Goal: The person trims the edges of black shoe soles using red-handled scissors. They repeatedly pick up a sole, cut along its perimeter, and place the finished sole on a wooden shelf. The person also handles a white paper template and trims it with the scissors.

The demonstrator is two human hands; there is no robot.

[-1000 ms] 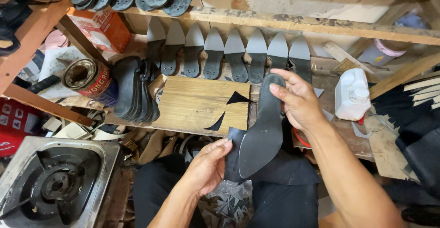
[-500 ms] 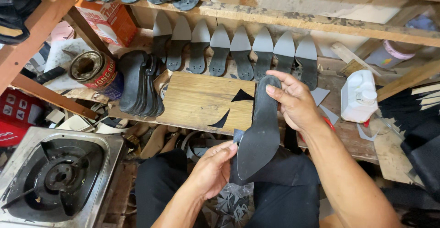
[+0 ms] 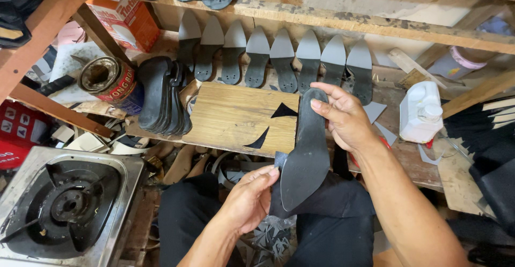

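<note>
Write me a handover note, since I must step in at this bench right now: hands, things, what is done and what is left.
Right hand: grip on the narrow upper end of the dark shoe sole, held above the lap.
Left hand: fingertips at the sole's wide lower edge, touching the material there.
Wooden board ahead carries dark offcuts; a row of grey soles leans behind it.
Done: sole in hand. Left: its edge is being handled; finish cannot be judged.

Rough wooden shelves (image 3: 375, 23) span twelve o'clock, lined with grey soles (image 3: 284, 57). A gas stove (image 3: 64, 208) sits at eight o'clock beside the cluttered desk (image 3: 236, 114).
</note>
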